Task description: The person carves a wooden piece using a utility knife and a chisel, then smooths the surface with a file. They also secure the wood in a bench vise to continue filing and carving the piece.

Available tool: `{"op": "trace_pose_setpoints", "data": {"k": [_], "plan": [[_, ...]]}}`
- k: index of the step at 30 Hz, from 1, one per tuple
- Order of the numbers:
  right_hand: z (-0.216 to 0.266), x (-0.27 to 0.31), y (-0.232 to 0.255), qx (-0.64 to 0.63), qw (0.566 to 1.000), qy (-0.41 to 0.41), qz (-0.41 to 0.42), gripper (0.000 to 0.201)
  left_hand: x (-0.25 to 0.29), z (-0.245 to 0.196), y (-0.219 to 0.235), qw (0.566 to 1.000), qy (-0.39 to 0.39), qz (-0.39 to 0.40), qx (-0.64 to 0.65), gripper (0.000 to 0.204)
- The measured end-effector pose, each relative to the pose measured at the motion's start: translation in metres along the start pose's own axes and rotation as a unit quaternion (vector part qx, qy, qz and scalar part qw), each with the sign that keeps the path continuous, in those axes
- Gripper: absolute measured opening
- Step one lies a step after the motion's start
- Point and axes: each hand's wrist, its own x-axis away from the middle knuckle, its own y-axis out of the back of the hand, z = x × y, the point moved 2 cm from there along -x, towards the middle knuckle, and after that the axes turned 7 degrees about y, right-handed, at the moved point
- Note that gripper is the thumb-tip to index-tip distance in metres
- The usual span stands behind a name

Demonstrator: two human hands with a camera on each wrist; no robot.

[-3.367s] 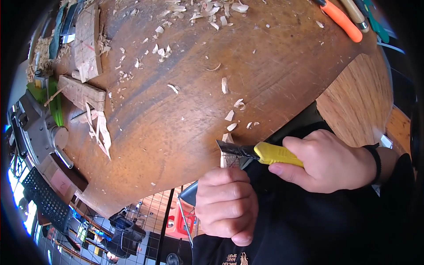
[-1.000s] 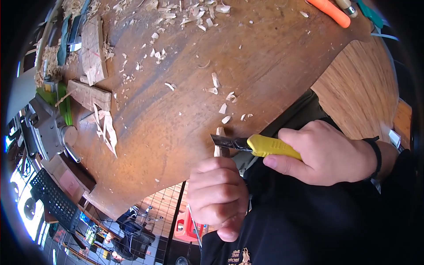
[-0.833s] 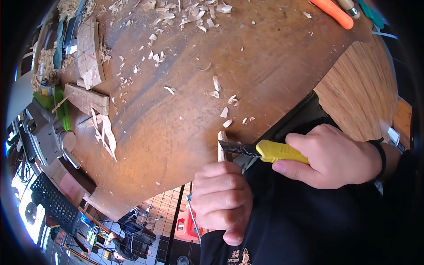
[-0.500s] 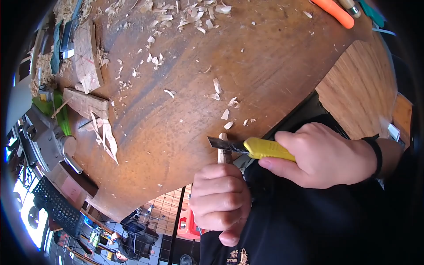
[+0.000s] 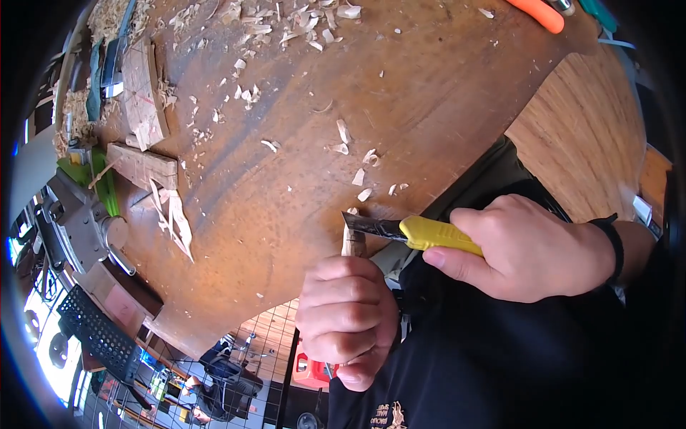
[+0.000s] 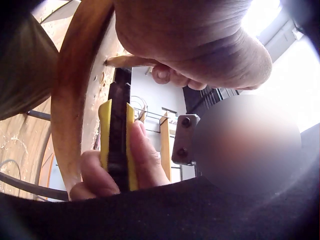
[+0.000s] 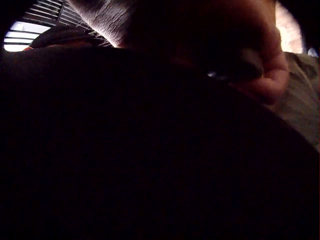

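In the head view my left hand (image 5: 346, 314) grips a short, pale wooden stick (image 5: 352, 244), whose tip points away past the table edge. My right hand (image 5: 514, 250) holds a yellow utility knife (image 5: 439, 236), thumb along the handle. Its dark blade (image 5: 375, 226) lies across the stick close to the tip. From below, the left wrist view has the stick (image 6: 131, 61) sticking out of the left fist, with the knife (image 6: 117, 132) under it. The right wrist view is mostly dark sleeve, with part of the right hand (image 7: 272, 75) at the top.
Wood shavings (image 5: 250, 93) litter the brown tabletop (image 5: 429, 107). Wood blocks (image 5: 143, 166) and a grey metal machine (image 5: 82, 214) stand at the left. An orange handle (image 5: 537, 14) lies at the far right edge. Wire mesh (image 5: 243, 350) and a red stool (image 5: 311, 372) are below the table.
Over these frames the blade goes up and down the stick; since 0.8 s ago it has shifted toward the tip. Another shaving lies on the table compared with 3.4 s ago. Both grips stay the same.
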Motion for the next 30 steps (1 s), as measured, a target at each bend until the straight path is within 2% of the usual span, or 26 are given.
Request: {"op": "trace_pose_setpoints", "data": {"k": [3, 12, 14, 18, 20, 24, 26, 27, 29, 30], "plan": [[0.000, -0.004, -0.003, 0.009, 1.000, 0.000, -0.004, 0.055, 0.000, 0.000, 0.002, 1.000, -0.002, -0.017, 0.018, 0.047], [-0.004, -0.012, -0.020, 0.015, 0.998, -0.001, -0.063, 0.058, 0.001, -0.002, 0.002, 0.999, -0.019, 0.047, -0.010, 0.047], [-0.006, -0.010, -0.023, 0.002, 0.997, 0.008, -0.081, 0.059, 0.003, -0.001, -0.001, 1.000, 0.012, -0.002, -0.004, 0.044], [-0.015, -0.012, -0.023, -0.065, 0.994, 0.035, -0.079, 0.060, 0.004, -0.004, 0.001, 0.999, 0.024, -0.028, 0.002, 0.044], [-0.013, -0.010, -0.018, -0.095, 0.994, 0.034, -0.051, 0.061, 0.003, -0.006, 0.002, 0.999, 0.047, -0.002, -0.018, 0.044], [-0.004, -0.006, -0.004, -0.080, 0.996, 0.026, 0.003, 0.061, -0.002, -0.008, 0.006, 0.998, 0.042, 0.040, -0.037, 0.044], [-0.003, -0.005, 0.000, -0.056, 0.998, 0.028, 0.014, 0.062, -0.007, -0.011, 0.011, 0.986, 0.060, 0.142, -0.056, 0.040], [-0.004, -0.005, 0.002, -0.055, 0.998, 0.027, 0.014, 0.062, -0.010, -0.011, 0.012, 0.987, 0.059, 0.142, -0.055, 0.040], [-0.005, -0.006, 0.004, -0.038, 0.998, 0.038, 0.014, 0.063, -0.013, -0.011, 0.011, 0.975, 0.068, 0.205, -0.059, 0.032], [-0.006, -0.006, 0.004, -0.037, 0.999, 0.037, 0.015, 0.063, -0.015, -0.012, 0.013, 0.975, 0.069, 0.204, -0.058, 0.032]]}}
